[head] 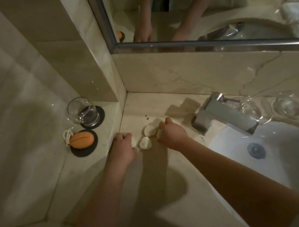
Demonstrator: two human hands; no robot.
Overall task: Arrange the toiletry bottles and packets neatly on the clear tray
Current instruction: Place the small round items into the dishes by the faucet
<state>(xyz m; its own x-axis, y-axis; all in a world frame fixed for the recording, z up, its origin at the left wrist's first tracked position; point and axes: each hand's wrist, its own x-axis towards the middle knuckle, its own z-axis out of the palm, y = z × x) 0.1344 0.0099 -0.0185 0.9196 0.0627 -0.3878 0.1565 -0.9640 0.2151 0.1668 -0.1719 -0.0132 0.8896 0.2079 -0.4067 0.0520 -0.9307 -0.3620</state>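
- While the right hand (171, 133) curls round a bottle (159, 133) and the left hand (123, 145) rests with curled fingers at the ledge (108, 132), three more bottles (149, 130) stand close together between them; the cluster sits in the back corner of the counter (166, 172), left of the tap (222, 115)
- Risk: the bottles are small and crowded, some touching; a knuckle brushing one as the held bottle goes down could tip it into its neighbours
- Risk: the tray is clear and pale like the stone; a bottle set half on its rim would lean or fall
- Risk: the basin (283, 162) opens just right of the right forearm; a toppled bottle rolling that way could drop in
- Risk: a glass (83, 112) on a dark coaster (93, 115) and an orange soap (82, 142) stand on the ledge near the left hand; a careless sweep of that arm could knock them
- Hard to see: I cannot make out the tray's edges, nor whether the bottles stand on it
- Hard to see: whether the left hand grips anything I cannot tell; its fingertips are turned away
- Hard to see: two tan patches (181, 108) behind the right hand may be packets or only shadow; light is dim and the picture soft
- Cut off: glass bowls (294, 107) beyond the tap blur together; the mirror (205, 1) shows only forearms
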